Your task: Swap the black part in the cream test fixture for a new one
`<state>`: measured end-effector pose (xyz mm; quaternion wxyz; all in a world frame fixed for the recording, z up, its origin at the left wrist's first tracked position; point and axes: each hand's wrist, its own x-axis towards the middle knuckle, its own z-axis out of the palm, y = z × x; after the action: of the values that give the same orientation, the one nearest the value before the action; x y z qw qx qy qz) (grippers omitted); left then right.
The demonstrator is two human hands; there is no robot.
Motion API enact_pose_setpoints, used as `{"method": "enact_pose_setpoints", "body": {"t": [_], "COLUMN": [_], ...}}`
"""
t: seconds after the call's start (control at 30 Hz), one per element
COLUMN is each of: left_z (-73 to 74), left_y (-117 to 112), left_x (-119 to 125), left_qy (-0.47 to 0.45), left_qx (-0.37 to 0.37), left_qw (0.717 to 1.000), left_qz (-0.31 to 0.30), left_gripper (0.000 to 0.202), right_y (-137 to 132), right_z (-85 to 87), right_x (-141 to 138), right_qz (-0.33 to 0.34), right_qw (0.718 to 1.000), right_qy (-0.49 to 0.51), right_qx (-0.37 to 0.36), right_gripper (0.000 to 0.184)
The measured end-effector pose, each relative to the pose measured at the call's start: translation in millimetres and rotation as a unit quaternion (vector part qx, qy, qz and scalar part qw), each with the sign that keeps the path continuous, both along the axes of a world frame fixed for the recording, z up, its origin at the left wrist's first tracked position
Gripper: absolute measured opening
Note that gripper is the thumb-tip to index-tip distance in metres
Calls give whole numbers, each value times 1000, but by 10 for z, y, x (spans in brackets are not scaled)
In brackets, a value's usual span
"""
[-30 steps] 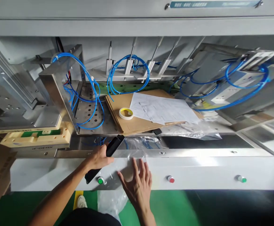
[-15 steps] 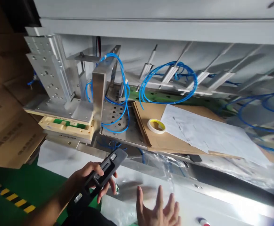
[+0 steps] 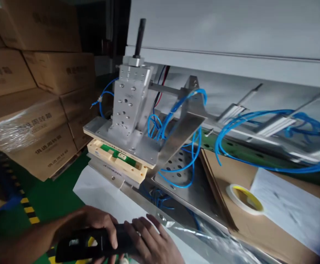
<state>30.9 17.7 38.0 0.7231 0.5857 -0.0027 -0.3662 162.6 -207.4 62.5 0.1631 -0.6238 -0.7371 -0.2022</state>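
A long black plastic trim panel (image 3: 79, 245) with cut-outs lies across the bottom of the view, tilted slightly. My left hand (image 3: 101, 223) is closed around its middle, the thumb pressing on the upper face. Over the panel's right end, my right hand (image 3: 156, 242) curls its fingers and grips it; part of that end is hidden beneath them. Beyond the hands stands a metal press (image 3: 127, 102), its plate just above a cream fixture block (image 3: 116, 161) with green inside.
Blue air tubes (image 3: 194, 161) loop around a metal bracket (image 3: 186, 128). To the right, a tape roll (image 3: 245, 200) and a paper sheet (image 3: 291, 209) lie on cardboard (image 3: 226, 179). Cartons (image 3: 52, 121) are stacked at left beside the green floor. Clear plastic film (image 3: 217, 240) covers the front edge.
My right hand, spread and apart from the panel before, now grips its right end. The panel has turned closer to level and sits lower. The view has swung left towards the press.
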Motion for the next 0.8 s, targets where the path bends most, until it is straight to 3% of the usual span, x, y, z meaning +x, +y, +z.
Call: {"method": "enact_pose_setpoints", "body": {"t": [0.07, 0.17, 0.2, 0.23, 0.3, 0.37, 0.43, 0.57, 0.7, 0.8], "left_z": [66, 223, 259, 280, 270, 209, 118, -82, -245, -332], "left_y": [298, 893, 1094, 1274, 1530, 1629, 1624, 1633, 1801, 1891], "left_x": [-53, -243, -322, -399, -518, -558, -502, -163, 217, 378], "left_qy": [-21, -92, -110, -133, -178, -212, -242, -338, -391, -419], "left_qx": [92, 205, 239, 274, 324, 359, 400, 503, 592, 625], "left_qw": [995, 946, 914, 864, 747, 662, 640, 600, 547, 499], "left_qz": [40, 232, 310, 401, 553, 622, 610, 522, 444, 429], "left_gripper": [30, 46, 51, 54, 56, 56, 53, 50, 53, 48], "right_y": [181, 435, 528, 628, 844, 1066, 1267, 1538, 1646, 1657], "right_z": [-49, -126, -144, -158, -173, -179, -186, -229, -268, -285], "right_x": [9, 131, 194, 262, 400, 532, 657, 879, 1029, 1103], "right_qz": [13, -19, -46, -76, -128, -157, -170, -172, -176, -180], "right_qw": [1000, 999, 998, 997, 991, 985, 982, 981, 982, 981], "right_qy": [15, 23, 28, 31, 37, 36, 34, 37, 69, 75], "right_qx": [-12, -34, -23, -5, 31, 59, 79, 78, 21, 16], "right_gripper": [56, 57, 56, 55, 54, 53, 52, 43, 43, 40]}}
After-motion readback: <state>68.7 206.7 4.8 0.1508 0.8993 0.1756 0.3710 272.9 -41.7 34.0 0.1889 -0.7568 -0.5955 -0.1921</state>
